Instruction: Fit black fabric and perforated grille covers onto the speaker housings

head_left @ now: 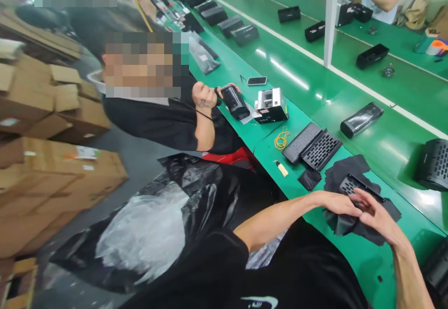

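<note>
My left hand (pixel 338 203) and my right hand (pixel 376 215) meet over a black perforated grille panel (pixel 352 184) that lies in a black cloth (pixel 350 225) on the green table (pixel 381 150). Both hands grip the cloth around the panel's near edge. More black cloth pieces (pixel 345 166) lie spread just beyond it. Two further black grille panels (pixel 313 146) rest side by side farther up the table.
A co-worker to the left holds a black speaker body (pixel 234 101). Near it stand a small white-and-black machine (pixel 270 105), a phone (pixel 256 80) and yellow bands (pixel 281 138). A wrapped speaker (pixel 361 119) and other black housings (pixel 432 164) sit on the belt. Cardboard boxes (pixel 52 169) and a black plastic bag (pixel 182 215) fill the floor.
</note>
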`<state>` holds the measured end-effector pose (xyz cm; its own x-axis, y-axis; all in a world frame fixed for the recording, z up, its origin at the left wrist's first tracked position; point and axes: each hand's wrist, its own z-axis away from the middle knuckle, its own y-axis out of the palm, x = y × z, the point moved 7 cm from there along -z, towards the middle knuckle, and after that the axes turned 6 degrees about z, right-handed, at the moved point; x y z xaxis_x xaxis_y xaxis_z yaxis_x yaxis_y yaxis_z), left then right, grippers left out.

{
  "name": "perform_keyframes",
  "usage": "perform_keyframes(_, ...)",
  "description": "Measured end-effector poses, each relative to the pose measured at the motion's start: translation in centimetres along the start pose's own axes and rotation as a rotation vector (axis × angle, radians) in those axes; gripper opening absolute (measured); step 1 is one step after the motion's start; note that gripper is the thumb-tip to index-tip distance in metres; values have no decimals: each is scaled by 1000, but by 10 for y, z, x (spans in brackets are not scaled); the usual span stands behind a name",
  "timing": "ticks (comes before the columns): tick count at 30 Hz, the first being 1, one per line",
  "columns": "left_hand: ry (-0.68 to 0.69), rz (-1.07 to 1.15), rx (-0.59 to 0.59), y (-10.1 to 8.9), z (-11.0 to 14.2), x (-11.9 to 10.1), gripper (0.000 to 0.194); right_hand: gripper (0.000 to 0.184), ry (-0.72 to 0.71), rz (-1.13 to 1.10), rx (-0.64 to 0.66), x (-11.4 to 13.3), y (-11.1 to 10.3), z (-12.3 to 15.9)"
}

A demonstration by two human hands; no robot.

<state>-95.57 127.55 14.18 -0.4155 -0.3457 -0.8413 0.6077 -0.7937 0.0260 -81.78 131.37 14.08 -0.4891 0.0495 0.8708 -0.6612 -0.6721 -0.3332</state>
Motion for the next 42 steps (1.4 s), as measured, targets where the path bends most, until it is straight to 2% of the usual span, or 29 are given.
perform_keyframes(1,-5,-10,9,-6,-2,-2,46,75,58,-118,37,1,7,6)
perform_keyframes(3,13,-34,32,-18,-5,-7,46,66,195,-246,-7,-6,9,17)
perform_keyframes(5,63,-39,70,-28,-7,-12,44,61,284,-231,-117,-19,-3,28)
perform_keyframes(7,100,-43,61,-40,-10,-14,37,65,342,-213,-182,-35,-17,34)
perform_keyframes(9,91,-113,-56,-56,-17,-10,28,69,393,-182,-237,-51,-30,35)
perform_keyframes(11,57,-249,-241,-73,-25,-7,25,71,441,-118,-296,-65,-41,30)
perform_keyframes(13,16,-357,-382,-82,-32,-4,23,67,496,-8,-363,-78,-48,24)
perform_keyframes(17,-74,-407,-495,-79,-37,5,23,57,577,221,-522,-95,-59,19)
perform_keyframes(20,-145,-386,-591,-77,-32,17,44,67,580,290,-622,-101,-65,22)
perform_keyframes(23,-197,-342,-665,-79,-28,30,51,70,509,265,-607,-103,-64,14)
perform_keyframes(27,-194,-269,-689,-86,-28,39,28,60,462,116,-552,-100,-63,8)
perform_keyframes(29,-159,-238,-712,-91,-26,36,27,63,468,-24,-510,-96,-62,10)
perform_keyframes(31,-101,-149,-716,-92,-21,30,31,68,469,-188,-468,-88,-59,16)
perform_keyframes(32,-71,-34,-696,-91,-19,29,33,69,466,-267,-455,-82,-57,20)
perform_keyframes(35,5,512,-536,-75,-13,27,38,71,452,-451,-472,-65,-50,31)
perform_keyframes(37,60,779,-448,-62,-7,22,47,71,444,-529,-511,-56,-44,39)
perform_keyframes(39,125,885,-424,-54,2,17,57,70,435,-582,-546,-49,-38,45)
perform_keyframes(42,178,935,-440,-45,16,12,60,69,435,-629,-573,-44,-31,55)
